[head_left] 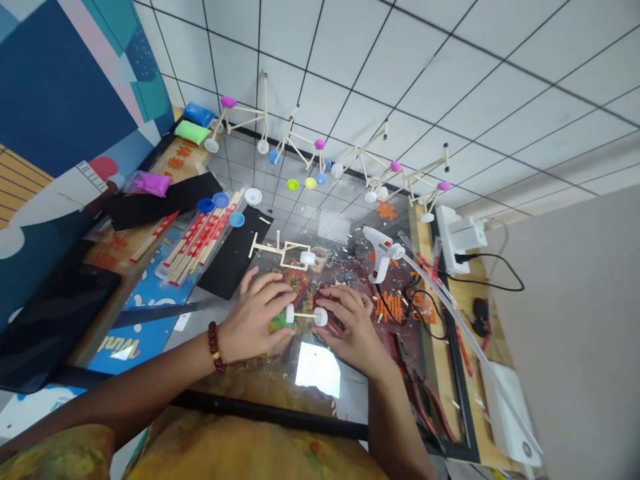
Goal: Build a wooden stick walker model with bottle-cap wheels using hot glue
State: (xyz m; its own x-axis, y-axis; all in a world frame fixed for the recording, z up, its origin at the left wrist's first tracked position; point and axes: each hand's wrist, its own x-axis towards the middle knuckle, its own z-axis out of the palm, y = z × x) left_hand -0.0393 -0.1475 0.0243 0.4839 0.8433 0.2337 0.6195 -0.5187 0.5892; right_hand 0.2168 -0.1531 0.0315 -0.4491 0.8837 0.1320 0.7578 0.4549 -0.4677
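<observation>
- Left hand (257, 317) and right hand (350, 327) each pinch an end cap of the stick axle (305, 315) spanning between them
- Uneven pressure could snap it or pop a cap
- Glue gun (381, 257) just beyond the right hand may burn knuckles

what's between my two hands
A short stick with a white cap on each end spans the gap between the left hand and right hand, each holding one end. The head view shows it.
</observation>
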